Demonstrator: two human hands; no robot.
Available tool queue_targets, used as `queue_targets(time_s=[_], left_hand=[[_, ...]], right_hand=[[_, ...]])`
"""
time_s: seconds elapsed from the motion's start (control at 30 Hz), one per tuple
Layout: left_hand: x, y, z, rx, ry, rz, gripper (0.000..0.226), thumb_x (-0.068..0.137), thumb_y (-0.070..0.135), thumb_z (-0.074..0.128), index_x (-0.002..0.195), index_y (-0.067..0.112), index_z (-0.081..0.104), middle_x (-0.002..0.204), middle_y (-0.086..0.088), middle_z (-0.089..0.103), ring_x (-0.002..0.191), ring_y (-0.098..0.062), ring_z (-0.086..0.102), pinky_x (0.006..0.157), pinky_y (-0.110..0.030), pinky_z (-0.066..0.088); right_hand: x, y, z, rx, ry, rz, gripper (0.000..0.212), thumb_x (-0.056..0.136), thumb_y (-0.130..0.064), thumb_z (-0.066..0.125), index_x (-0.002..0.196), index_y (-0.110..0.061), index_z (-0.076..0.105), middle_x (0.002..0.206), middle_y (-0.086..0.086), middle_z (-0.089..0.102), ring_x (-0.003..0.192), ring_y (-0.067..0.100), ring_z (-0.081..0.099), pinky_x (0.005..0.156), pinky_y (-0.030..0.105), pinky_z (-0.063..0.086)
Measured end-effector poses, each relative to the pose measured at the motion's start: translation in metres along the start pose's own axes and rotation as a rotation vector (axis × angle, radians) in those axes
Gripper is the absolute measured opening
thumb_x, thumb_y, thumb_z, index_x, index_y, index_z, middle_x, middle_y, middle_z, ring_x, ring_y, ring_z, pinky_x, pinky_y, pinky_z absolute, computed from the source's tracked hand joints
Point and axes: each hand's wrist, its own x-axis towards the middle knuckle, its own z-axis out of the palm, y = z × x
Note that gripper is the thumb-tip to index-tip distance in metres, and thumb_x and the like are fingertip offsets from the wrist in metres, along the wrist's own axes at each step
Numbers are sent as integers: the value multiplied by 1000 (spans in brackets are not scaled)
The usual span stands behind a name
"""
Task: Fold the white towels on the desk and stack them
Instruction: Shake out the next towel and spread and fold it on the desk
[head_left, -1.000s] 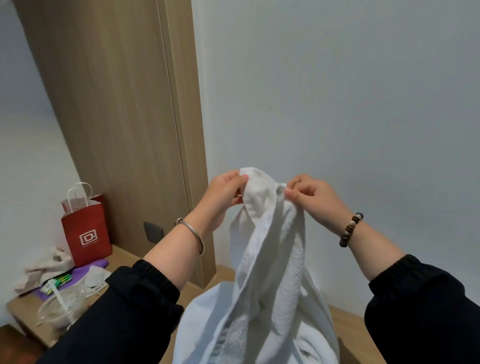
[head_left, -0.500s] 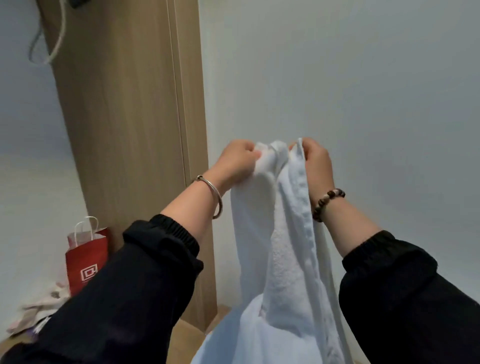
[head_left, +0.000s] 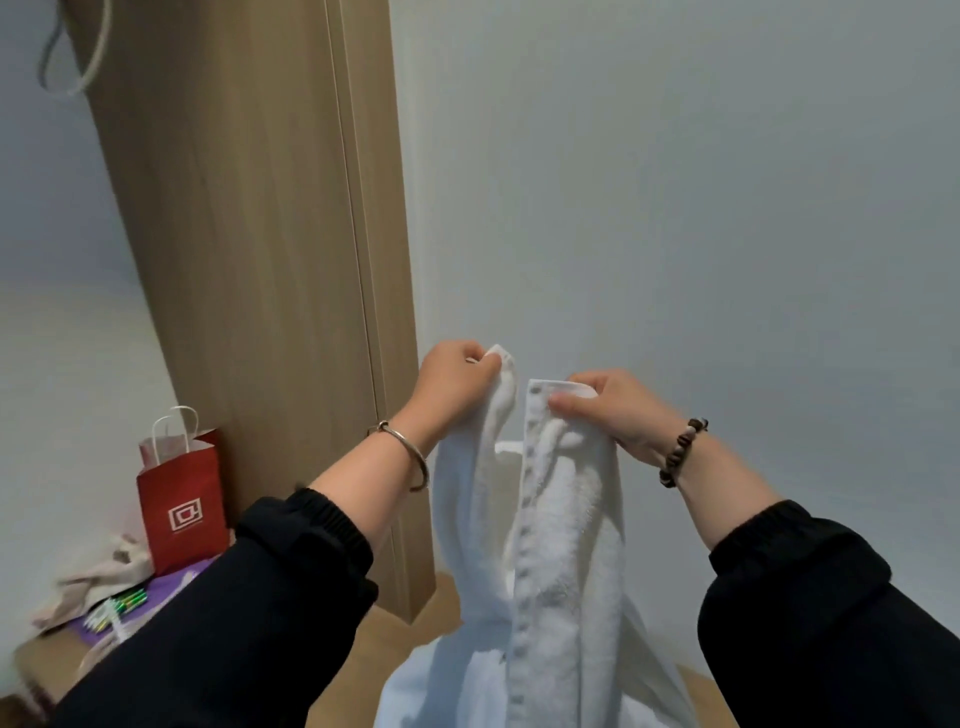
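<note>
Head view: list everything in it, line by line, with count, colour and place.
white terry towel: one, white, held up at centre, hanging down
red paper gift bag: one, red with white handles, left, by the panel
beige crumpled cloth: one, beige, far left
purple sheet: one, purple, in front of the bag
light wooden desk: one, tan, bottom
tall wooden panel: one, tan, left of centre
silver bangle: one, left wrist
brown beaded bracelet: one, right wrist
black sleeves: two, both forearms
left hand: grips the towel's top
right hand: grips the towel's top
</note>
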Motion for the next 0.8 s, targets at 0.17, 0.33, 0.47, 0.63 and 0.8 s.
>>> queue_targets(time_s=[0.17, 0.33, 0.47, 0.63, 0.8], left_hand=[[-44, -5, 18, -267, -75, -67, 24, 88, 17, 56, 65, 13, 61, 53, 5, 49, 49, -7, 39, 50, -24, 33], [-68, -10, 20, -443, -118, -103, 18, 90, 11, 55, 85, 13, 72, 76, -4, 71, 66, -13, 60, 64, -28, 48], [-79, -13, 23, -564, -193, -171, 16, 90, 13, 57, 88, 14, 73, 85, -12, 73, 74, -21, 64, 71, -36, 51], [-86, -17, 30, -690, -247, -237, 16, 92, 18, 58, 96, 9, 71, 92, -16, 72, 80, -24, 65, 73, -35, 51], [-91, -20, 41, -754, -201, -302, 12, 91, 16, 60, 92, 9, 69, 86, -13, 71, 73, -20, 64, 71, -32, 50]], right_hand=[[-9, 10, 10, 83, 46, -53, 28, 90, -17, 62, 65, -19, 74, 67, -5, 69, 62, 5, 61, 58, 18, 49], [-15, 8, 19, 86, 172, -98, 28, 89, -5, 61, 63, -16, 65, 55, -10, 59, 53, 2, 52, 54, 15, 42], [-18, 11, 29, 58, 301, -83, 22, 87, -6, 63, 66, -13, 64, 59, -6, 61, 54, 3, 54, 55, 15, 44], [-23, 20, 44, 33, 431, -79, 19, 85, -10, 64, 67, -12, 64, 63, -4, 61, 56, 1, 54, 55, 13, 44], [-27, 28, 55, 75, 500, -4, 19, 83, -15, 66, 65, -13, 63, 58, -8, 59, 49, -5, 50, 49, 10, 41]])
